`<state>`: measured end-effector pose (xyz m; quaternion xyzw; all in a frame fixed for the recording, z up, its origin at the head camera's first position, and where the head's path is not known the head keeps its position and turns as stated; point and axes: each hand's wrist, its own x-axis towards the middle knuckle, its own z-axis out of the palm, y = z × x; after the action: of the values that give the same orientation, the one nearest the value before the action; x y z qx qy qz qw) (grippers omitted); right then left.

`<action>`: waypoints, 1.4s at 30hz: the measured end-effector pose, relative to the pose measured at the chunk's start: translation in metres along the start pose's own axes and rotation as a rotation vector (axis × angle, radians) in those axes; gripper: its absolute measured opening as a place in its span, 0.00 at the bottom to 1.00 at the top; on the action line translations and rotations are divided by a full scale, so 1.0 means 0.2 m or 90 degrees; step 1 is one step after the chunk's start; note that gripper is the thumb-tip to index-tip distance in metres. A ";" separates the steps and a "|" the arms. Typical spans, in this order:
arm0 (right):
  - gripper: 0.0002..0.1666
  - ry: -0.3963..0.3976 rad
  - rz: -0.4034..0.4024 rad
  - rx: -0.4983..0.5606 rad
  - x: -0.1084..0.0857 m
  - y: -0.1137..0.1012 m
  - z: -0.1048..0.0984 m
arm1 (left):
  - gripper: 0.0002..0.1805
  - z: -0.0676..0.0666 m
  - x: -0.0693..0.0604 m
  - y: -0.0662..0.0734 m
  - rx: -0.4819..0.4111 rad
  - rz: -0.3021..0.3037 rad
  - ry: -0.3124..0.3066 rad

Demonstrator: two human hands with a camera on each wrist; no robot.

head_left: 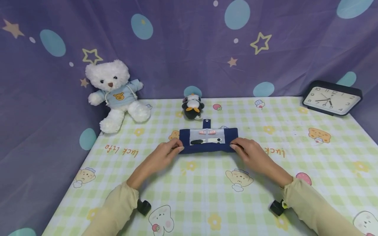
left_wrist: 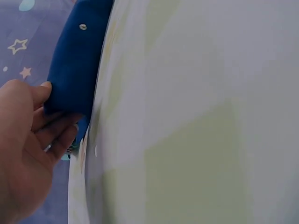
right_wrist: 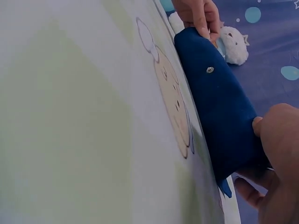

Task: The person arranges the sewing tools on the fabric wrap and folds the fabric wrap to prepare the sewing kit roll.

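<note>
A navy fabric folding case (head_left: 206, 148) lies across the middle of the table, its near edge turned up. Its left end is pinched between the thumb and fingers of my left hand (head_left: 164, 154); my right hand (head_left: 251, 153) pinches the right end the same way. Inside, a grey panel holds small pink items (head_left: 207, 132), a dark elongated item (head_left: 197, 142) and a whitish one (head_left: 215, 140), too small to identify. A short strap (head_left: 206, 123) with a snap points away at the back. Both wrist views show the outer face, with a metal snap stud (right_wrist: 210, 70).
Behind the case sits a penguin plush (head_left: 193, 107). A white teddy bear (head_left: 116, 95) in a blue top sits at the back left, and a black-framed clock (head_left: 332, 98) stands at the back right. A checked cloth (head_left: 192, 186) covers the table; a purple curtain (head_left: 183, 49) hangs behind.
</note>
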<state>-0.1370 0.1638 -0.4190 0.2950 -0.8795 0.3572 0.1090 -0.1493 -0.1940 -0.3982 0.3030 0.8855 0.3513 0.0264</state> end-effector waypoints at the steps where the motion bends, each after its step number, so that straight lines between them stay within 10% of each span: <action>1: 0.07 0.002 0.006 0.005 0.01 0.00 0.00 | 0.07 0.00 0.01 0.00 -0.015 -0.014 0.000; 8: 0.10 0.013 0.083 0.061 0.10 0.04 0.01 | 0.13 0.02 0.09 -0.03 -0.103 -0.122 0.037; 22: 0.08 -0.049 0.136 -0.021 0.14 0.08 0.02 | 0.15 0.07 0.21 -0.01 -0.020 -0.264 0.089; 42: 0.09 0.009 0.172 0.016 0.12 0.11 0.04 | 0.19 0.07 0.16 -0.06 -0.089 -0.212 0.118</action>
<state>-0.1689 0.1601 -0.4284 0.1727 -0.9057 0.3820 0.0626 -0.1770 -0.1751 -0.4100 0.1159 0.8956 0.4288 0.0236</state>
